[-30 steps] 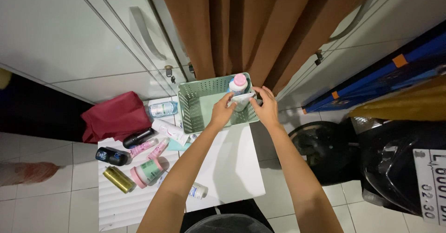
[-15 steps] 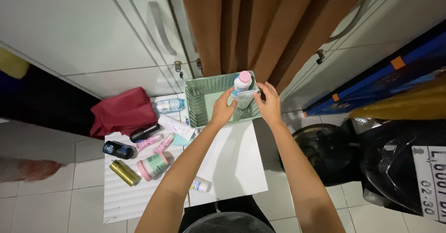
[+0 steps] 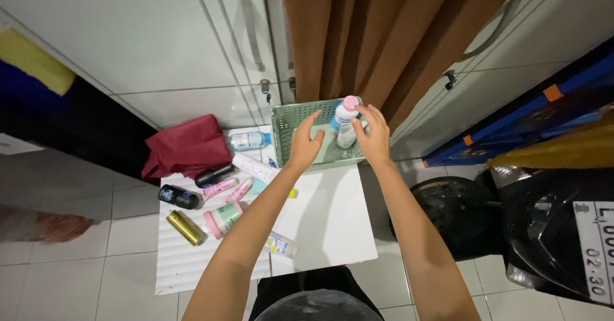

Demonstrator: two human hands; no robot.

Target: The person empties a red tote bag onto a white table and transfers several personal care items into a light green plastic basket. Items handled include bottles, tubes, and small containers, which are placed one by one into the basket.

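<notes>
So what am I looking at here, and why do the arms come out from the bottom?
The camera sits on a person's head and looks down, so their own arms reach up into the picture. On the white table stands a green basket. The right hand touches a white bottle with a pink cap standing in it; whether it grips, I cannot tell. The left hand is open at the basket. Beside it lie more bottles, like a gold can and a black bottle, plus a red cloth.
</notes>
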